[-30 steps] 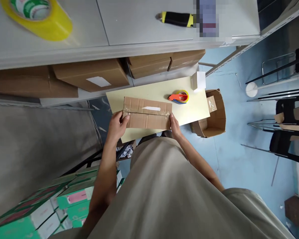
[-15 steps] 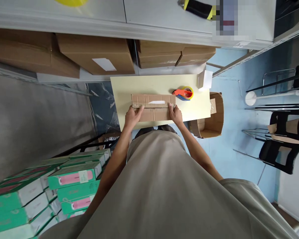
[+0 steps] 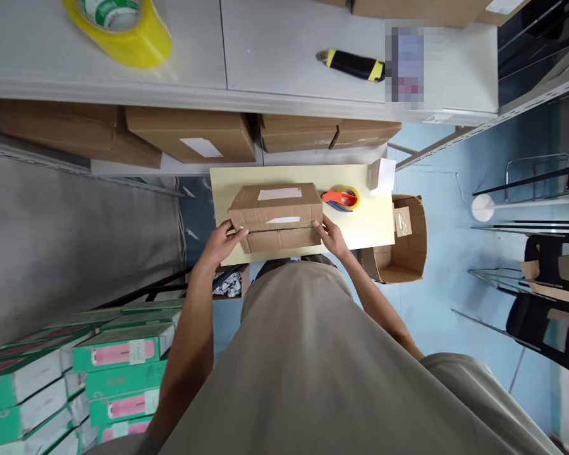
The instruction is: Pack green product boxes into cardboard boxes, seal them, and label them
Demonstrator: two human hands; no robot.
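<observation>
A brown cardboard box (image 3: 284,218) is held tilted over the small cream table (image 3: 374,221), so two of its faces show. One face has a white label, and the face toward me has a torn white strip above a seam. My left hand (image 3: 221,243) grips its left end, thumb along the seam. At the right end, my right hand (image 3: 330,235) holds the box with the thumb on the front face. Just beyond my right hand lies a tape dispenser (image 3: 342,198) with an orange-red handle and a yellow-rimmed roll. Fingers behind the box are partly hidden.
A shelf (image 3: 284,69) above the table carries a yellow tape roll (image 3: 142,38) and a utility knife (image 3: 355,65). Cardboard boxes (image 3: 189,136) fill the level below. An open carton (image 3: 403,253) stands right; green boxes (image 3: 118,354) are stacked left, and black chairs (image 3: 550,322) stand far right.
The box has turned in my hands, bringing a labelled face into view. My left hand has moved left and toward me. The whole view has shifted, showing more of the shelf top.
</observation>
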